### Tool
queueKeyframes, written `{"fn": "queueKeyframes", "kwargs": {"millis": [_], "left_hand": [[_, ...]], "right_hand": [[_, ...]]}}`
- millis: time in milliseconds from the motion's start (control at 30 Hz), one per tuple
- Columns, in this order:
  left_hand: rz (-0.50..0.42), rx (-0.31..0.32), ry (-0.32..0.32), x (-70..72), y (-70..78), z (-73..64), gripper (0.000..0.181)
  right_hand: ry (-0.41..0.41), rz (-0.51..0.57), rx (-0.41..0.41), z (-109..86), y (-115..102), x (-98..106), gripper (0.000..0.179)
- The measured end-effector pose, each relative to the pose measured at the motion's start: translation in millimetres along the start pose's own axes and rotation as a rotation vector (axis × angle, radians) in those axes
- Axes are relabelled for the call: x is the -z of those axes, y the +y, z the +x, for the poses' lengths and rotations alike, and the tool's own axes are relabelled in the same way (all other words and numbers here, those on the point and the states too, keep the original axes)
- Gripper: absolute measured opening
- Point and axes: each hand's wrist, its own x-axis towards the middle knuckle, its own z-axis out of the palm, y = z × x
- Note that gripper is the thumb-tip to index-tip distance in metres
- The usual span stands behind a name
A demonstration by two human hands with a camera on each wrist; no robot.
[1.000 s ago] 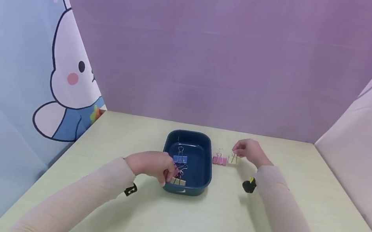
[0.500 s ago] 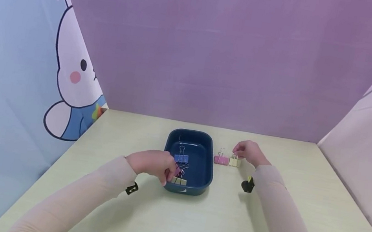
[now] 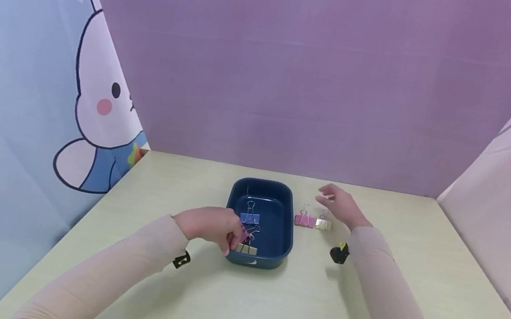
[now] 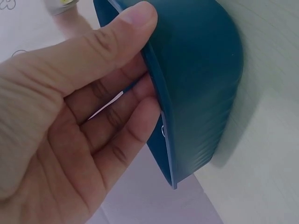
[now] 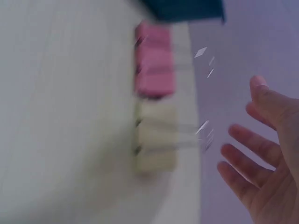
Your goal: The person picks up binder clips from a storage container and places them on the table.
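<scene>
The left hand (image 3: 212,226) grips the near left rim of the dark blue tray (image 3: 279,239), which stands on the pale bench (image 3: 263,313). In the left wrist view the thumb (image 4: 117,42) lies over the outside of the tray wall and the fingers curl against the inside, so the grip is pinching the rim.

Inside the tray, a blue binder clip (image 3: 249,217) lies near the middle. Nearer the left hand, against the tray's near wall, lie a dark pink binder clip (image 3: 247,233) and a yellow binder clip (image 3: 247,249).

Just right of the tray, a pink binder clip (image 3: 303,219) and a pale yellow binder clip (image 3: 323,223) stand side by side on the bench, touching or nearly so.

The right hand (image 3: 339,204) hovers just above and behind the pale yellow clip, its fingers (image 5: 243,144) spread and holding nothing.
</scene>
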Motion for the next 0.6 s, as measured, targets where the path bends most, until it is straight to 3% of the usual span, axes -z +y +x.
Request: {"fn": "queueKeyframes", "kwargs": {"millis": [100, 200, 300, 400, 467, 600], "left_hand": [[-0.006, 0.011, -0.005, -0.1, -0.2, -0.8, 0.015], [-0.01, 0.019, -0.009, 0.4, 0.0, -1.9, 0.014], [-0.005, 0.007, -0.01, 1.6, -0.2, -2.0, 0.013], [0.006, -0.018, -0.004, 2.6, -0.8, -0.9, 0.012], [0.015, -0.029, 0.001, 2.8, -1.2, -0.2, 0.013], [0.03, -0.045, 0.013, 3.0, -1.9, 2.0, 0.013]], "right_hand": [[0.011, 0.004, 0.052, 3.3, -38, 0, 0.047], [-0.025, 0.001, 0.12, 5.8, -85, -6, 0.041], [-0.106, -0.048, 0.204, 6.1, -126, -21, 0.03], [-0.227, -0.15, 0.261, 4.3, -152, -41, 0.021], [-0.337, -0.211, 0.252, 2.4, -163, -56, 0.016], [-0.541, -0.251, 0.107, -2.7, -174, -76, 0.008]]}}
